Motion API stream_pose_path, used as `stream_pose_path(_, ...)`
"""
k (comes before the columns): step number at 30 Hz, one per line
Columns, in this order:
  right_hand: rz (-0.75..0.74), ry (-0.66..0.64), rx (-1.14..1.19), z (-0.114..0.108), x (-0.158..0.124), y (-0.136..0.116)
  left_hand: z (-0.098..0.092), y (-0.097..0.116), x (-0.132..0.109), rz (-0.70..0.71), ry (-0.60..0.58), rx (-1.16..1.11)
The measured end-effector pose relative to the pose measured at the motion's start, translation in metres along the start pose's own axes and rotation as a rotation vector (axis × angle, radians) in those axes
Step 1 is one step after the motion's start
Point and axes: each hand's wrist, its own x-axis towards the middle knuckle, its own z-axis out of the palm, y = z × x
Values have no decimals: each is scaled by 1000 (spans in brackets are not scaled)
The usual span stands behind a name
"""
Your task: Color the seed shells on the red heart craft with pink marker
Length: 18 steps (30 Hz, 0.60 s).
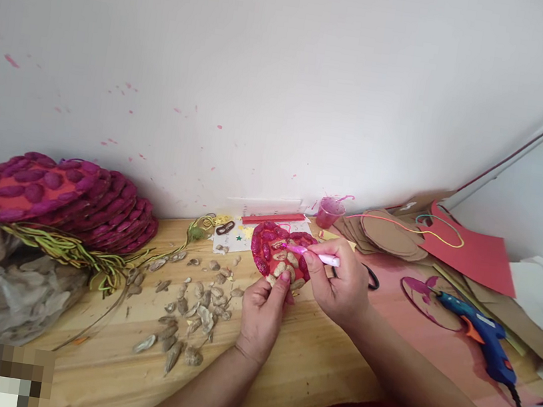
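Note:
A red disc point(266, 245) with peanut shells stuck on it is held up over the table. Most shells around its top are painted magenta, while the ones at its lower part are bare tan. My left hand point(264, 310) grips its lower edge, thumb on the front. My right hand point(343, 284) pinches a white-handled paintbrush point(327, 259), whose pink tip touches a shell on the disc. Behind the disc stands a plastic cup of magenta paint point(329, 213). Loose peanut shells point(207, 302) lie scattered to the left of my left hand.
Finished-looking magenta discs point(74, 203) are stacked at left, with yellow-green cords point(106, 264) hanging off. A plastic bag point(0, 300) sits before them. To the right are cardboard discs point(388, 237), red paper point(472, 248) and a blue glue gun point(489, 338) with its cable.

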Motion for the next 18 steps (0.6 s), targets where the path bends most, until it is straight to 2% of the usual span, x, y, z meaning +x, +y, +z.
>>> stream_pose_path(7,-19,-4,25,0,-2,-1,1,-3,0,9,-73,46)
stream_pose_path(18,-46,-84,54,2,-6,1,1,0,-1,28,-72,100)
